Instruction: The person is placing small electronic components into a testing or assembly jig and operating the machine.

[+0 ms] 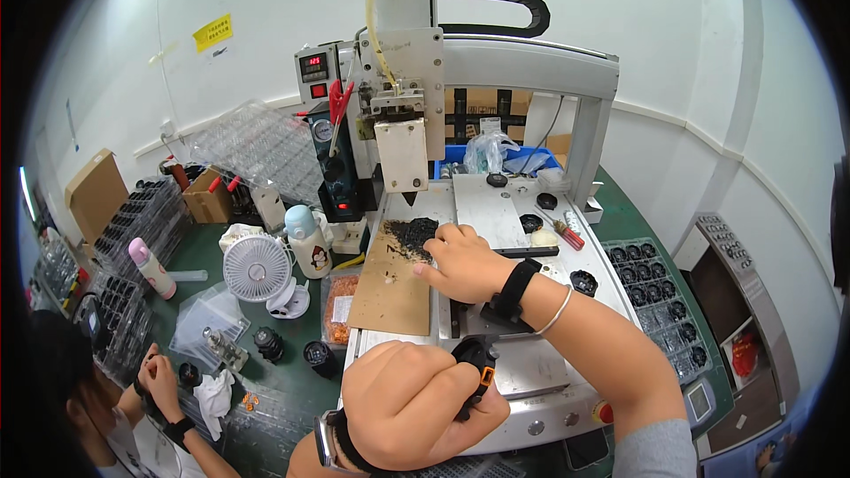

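My left hand (409, 400), low in the middle of the view, is closed around a black round plastic part (478, 363) with a small orange rectangle on its side. Further up, my right hand (474, 264) reaches over the edge of a cardboard sheet (390, 305). Its fingers are curled with the thumb close to them, and whatever they may hold is hidden. Right beside those fingertips lies a heap of black plastic scraps (413, 235). Above the heap hangs the machine head (403, 155), with a dark pointed tip.
A gantry machine (531, 66) spans the bench. To the left stand a white fan (257, 270), a bottle (307, 243) and a bag of orange pieces (339, 310). On the right are a screwdriver (567, 232) and a tray of black parts (651, 288). Another person (88, 398) works at left.
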Demonstrator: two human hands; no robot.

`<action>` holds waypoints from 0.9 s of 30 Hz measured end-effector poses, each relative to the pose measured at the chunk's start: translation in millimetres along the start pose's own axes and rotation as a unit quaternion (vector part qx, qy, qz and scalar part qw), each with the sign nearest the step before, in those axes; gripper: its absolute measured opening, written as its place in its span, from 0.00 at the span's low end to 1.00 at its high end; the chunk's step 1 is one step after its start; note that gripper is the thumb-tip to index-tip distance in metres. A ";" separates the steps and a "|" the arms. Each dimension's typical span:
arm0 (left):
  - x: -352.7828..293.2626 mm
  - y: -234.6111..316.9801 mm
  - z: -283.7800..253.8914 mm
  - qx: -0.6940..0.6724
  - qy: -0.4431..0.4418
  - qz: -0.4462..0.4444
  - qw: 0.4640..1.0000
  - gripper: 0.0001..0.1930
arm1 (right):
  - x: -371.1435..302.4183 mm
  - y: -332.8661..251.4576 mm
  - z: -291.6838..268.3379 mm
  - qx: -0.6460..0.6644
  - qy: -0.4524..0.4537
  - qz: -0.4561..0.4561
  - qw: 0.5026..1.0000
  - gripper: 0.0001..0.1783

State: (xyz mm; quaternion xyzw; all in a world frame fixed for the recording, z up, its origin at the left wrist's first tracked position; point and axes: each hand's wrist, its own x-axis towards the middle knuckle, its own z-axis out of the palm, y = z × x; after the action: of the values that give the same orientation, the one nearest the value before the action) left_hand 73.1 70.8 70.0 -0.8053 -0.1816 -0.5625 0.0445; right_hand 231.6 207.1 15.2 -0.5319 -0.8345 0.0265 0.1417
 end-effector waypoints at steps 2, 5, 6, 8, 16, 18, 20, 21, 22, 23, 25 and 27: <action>0.8 2.3 -2.1 0.005 -0.004 -0.004 1.000 0.10 | -0.5 -2.9 -3.7 -0.003 -0.016 0.009 1.000 0.29; 2.5 1.5 -0.4 0.011 -0.007 0.000 1.000 0.10 | -6.2 3.4 -1.1 -0.013 0.074 -0.023 0.997 0.30; 4.2 2.0 0.1 0.010 -0.005 0.009 1.000 0.10 | -13.2 6.3 -8.8 -0.015 0.076 -0.018 0.997 0.30; -0.3 -6.2 -9.0 0.052 -0.020 -0.012 0.998 0.11 | -31.2 15.6 -35.4 0.069 0.164 -0.023 0.984 0.28; -124.5 -20.0 -109.7 0.283 -0.032 -0.358 0.889 0.07 | -222.0 11.4 -123.6 -0.012 -0.220 0.076 0.973 0.14; -164.2 -41.7 -112.6 0.410 -0.177 -0.386 0.807 0.08 | -267.2 32.8 -98.5 -0.091 -0.266 0.181 0.942 0.19; -210.2 -56.9 -120.2 0.442 -0.211 -0.404 0.772 0.09 | -283.8 55.1 -84.4 -0.022 -0.213 0.175 0.961 0.21; -230.1 -62.7 -123.0 0.489 -0.220 -0.374 0.757 0.10 | -285.7 60.9 -78.9 0.008 -0.200 0.174 0.964 0.22; -238.6 -71.8 -122.0 0.481 -0.249 -0.350 0.764 0.13 | -286.5 63.4 -76.0 0.036 -0.182 0.185 0.965 0.23; -244.8 -76.6 -130.8 0.459 -0.410 -0.415 0.670 0.13 | -292.4 69.3 -73.5 0.048 -0.187 0.165 0.967 0.23; -247.0 -71.9 -139.0 0.383 -0.405 -0.414 0.720 0.15 | -287.5 80.6 -69.6 0.076 -0.211 0.119 0.967 0.22; -216.4 -46.4 -139.9 0.365 -0.365 -0.464 0.720 0.17 | -275.6 82.4 -68.3 0.086 -0.234 0.098 0.964 0.21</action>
State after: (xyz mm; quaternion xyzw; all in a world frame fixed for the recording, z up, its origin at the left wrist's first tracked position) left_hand -132.5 22.8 -84.9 -0.6843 -0.7262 -0.0655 -0.0016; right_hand 430.8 -11.2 7.2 -0.5755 -0.7830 0.2355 -0.0152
